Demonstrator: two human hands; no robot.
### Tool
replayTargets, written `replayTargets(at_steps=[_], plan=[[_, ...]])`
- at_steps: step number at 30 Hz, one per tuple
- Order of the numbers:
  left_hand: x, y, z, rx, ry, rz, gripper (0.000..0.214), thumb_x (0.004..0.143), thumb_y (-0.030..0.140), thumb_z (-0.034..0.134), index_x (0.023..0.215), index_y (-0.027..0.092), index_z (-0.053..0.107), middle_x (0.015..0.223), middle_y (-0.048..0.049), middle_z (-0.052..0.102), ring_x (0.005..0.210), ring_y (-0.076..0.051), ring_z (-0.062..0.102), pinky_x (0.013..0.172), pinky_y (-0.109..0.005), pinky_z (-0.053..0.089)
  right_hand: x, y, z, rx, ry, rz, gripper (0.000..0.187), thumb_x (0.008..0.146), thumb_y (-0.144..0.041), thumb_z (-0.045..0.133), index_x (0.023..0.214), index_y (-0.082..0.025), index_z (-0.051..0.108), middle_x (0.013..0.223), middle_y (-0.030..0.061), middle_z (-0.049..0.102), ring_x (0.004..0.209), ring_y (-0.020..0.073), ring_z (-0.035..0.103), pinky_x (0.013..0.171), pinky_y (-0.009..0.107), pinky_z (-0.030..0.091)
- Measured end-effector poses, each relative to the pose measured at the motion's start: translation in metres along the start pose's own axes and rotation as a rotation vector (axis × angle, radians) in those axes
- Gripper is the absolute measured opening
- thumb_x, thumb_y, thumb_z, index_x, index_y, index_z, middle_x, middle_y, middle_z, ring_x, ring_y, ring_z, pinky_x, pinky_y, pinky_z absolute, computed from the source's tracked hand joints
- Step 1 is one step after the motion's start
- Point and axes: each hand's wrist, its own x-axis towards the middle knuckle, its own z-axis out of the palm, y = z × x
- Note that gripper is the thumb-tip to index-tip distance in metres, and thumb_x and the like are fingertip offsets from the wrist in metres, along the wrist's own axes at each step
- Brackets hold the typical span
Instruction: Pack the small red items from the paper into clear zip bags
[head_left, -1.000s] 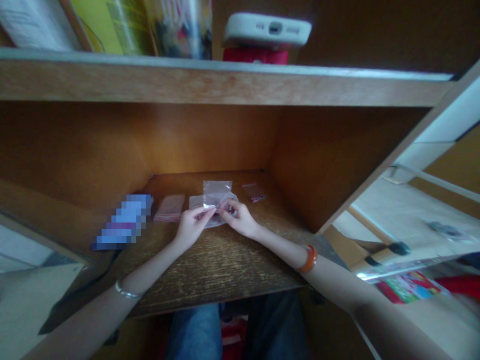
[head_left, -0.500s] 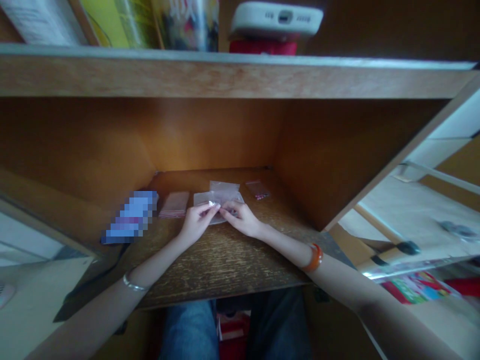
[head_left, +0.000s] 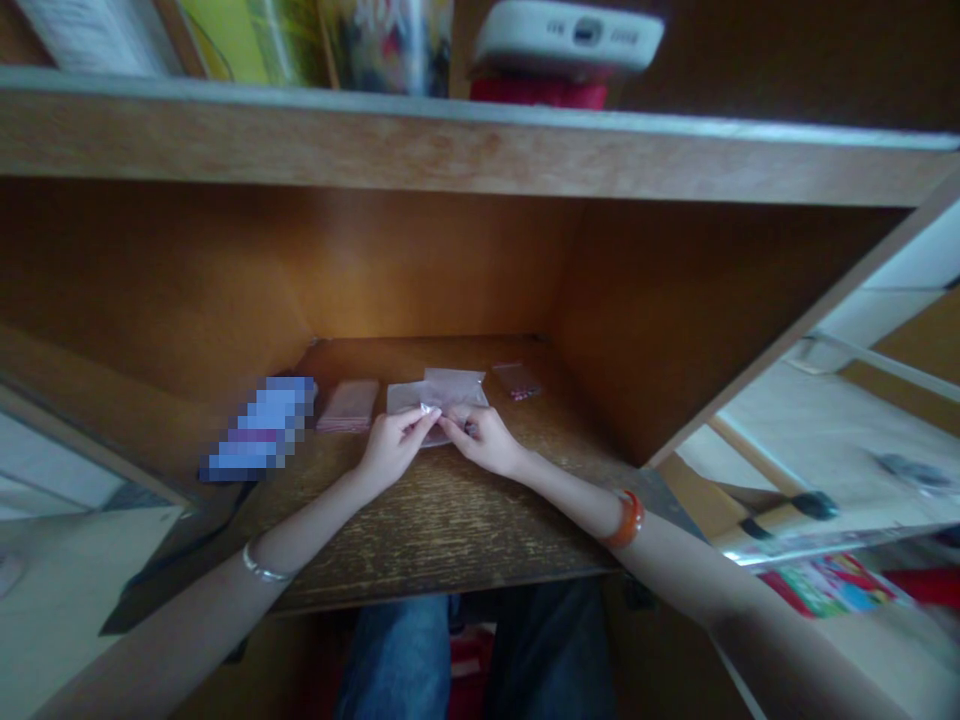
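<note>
My left hand (head_left: pixel 392 440) and my right hand (head_left: pixel 484 438) meet at the middle of the desk, thumbs and forefingers pinched close together. Between them is a small clear plastic bag (head_left: pixel 454 382), its upper part standing out beyond my fingers. A whitish crumpled bit shows at the left fingertips. Something small and dark shows by the curled right fingers; I cannot make out what. Under the hands lies a larger translucent plastic bag (head_left: pixel 403 397). A stack of pinkish flat packets (head_left: pixel 348 405) sits to the left. At the right lies a small clear bag with tiny beads (head_left: pixel 517 381).
A phone-like device with a blurred screen (head_left: pixel 259 430) leans at the left, a dark cable below it. The worn wooden desk (head_left: pixel 450 530) is enclosed by side panels. Overhead, a shelf (head_left: pixel 420 145) holds a white device (head_left: pixel 570 40) and cans.
The view has shifted slightly. Both hands stay pinched at the same spot, and the small bag has tilted a little to the right. My right fingers have curled slightly more.
</note>
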Motion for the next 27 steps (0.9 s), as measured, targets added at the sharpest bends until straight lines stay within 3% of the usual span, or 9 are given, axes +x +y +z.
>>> replayTargets(at_steps=[4, 8, 14, 18, 21, 27], plan=[[0.000, 0.001, -0.005, 0.149, 0.011, 0.015, 0.036, 0.091, 0.042, 0.047, 0.090, 0.017, 0.073, 0.084, -0.0058, 0.074, 0.072, -0.017, 0.067, 0.069, -0.025, 0.051, 0.002, 0.001, 0.001, 0.080, 0.055, 0.047, 0.034, 0.091, -0.039, 0.049, 0.069, -0.016, 0.060, 0.065, -0.0003, 0.058, 0.061, 0.0103, 0.049, 0.062, 0.023, 0.039], [0.000, -0.001, -0.009, 0.309, 0.096, 0.024, 0.035, 0.092, 0.042, 0.045, 0.094, 0.017, 0.071, 0.084, -0.0067, 0.074, 0.071, -0.018, 0.067, 0.067, -0.025, 0.048, 0.008, 0.001, 0.003, 0.170, 0.163, 0.123, 0.034, 0.085, -0.044, 0.058, 0.066, -0.016, 0.063, 0.064, 0.0011, 0.063, 0.062, 0.0122, 0.053, 0.063, 0.025, 0.040], [0.004, -0.003, -0.014, 0.383, 0.157, -0.043, 0.040, 0.096, 0.037, 0.031, 0.082, 0.017, 0.062, 0.069, -0.0056, 0.067, 0.059, -0.017, 0.060, 0.059, -0.026, 0.042, 0.020, -0.005, 0.008, -0.055, 0.325, 0.063, 0.027, 0.088, -0.037, 0.055, 0.074, -0.019, 0.068, 0.073, 0.0021, 0.067, 0.072, 0.0151, 0.055, 0.078, 0.030, 0.040], [0.010, -0.015, -0.018, 0.335, 0.357, -0.034, 0.026, 0.094, 0.038, 0.039, 0.096, 0.017, 0.055, 0.079, -0.0059, 0.066, 0.067, -0.017, 0.061, 0.065, -0.026, 0.044, 0.035, -0.006, 0.024, -0.117, 0.227, 0.133, 0.033, 0.094, -0.033, 0.045, 0.070, -0.018, 0.063, 0.070, 0.0014, 0.066, 0.068, 0.0141, 0.056, 0.080, 0.029, 0.041], [0.015, -0.024, -0.025, 0.321, 0.475, -0.043, 0.030, 0.092, 0.037, 0.043, 0.113, 0.016, 0.048, 0.090, -0.0073, 0.065, 0.078, -0.017, 0.061, 0.073, -0.028, 0.046, 0.051, -0.005, 0.040, -0.106, 0.169, 0.210, 0.033, 0.096, -0.026, 0.035, 0.078, -0.018, 0.061, 0.073, 0.0018, 0.065, 0.069, 0.0136, 0.057, 0.075, 0.026, 0.043], [0.023, -0.031, -0.048, 0.549, 0.491, -0.040, 0.039, 0.093, 0.029, 0.037, 0.127, 0.010, 0.042, 0.106, -0.0159, 0.059, 0.101, -0.026, 0.058, 0.090, -0.041, 0.043, 0.082, -0.010, 0.072, -0.208, -0.098, 0.185, 0.032, 0.095, -0.018, 0.032, 0.096, -0.014, 0.063, 0.096, 0.0082, 0.069, 0.080, 0.0147, 0.061, 0.073, 0.024, 0.044]])
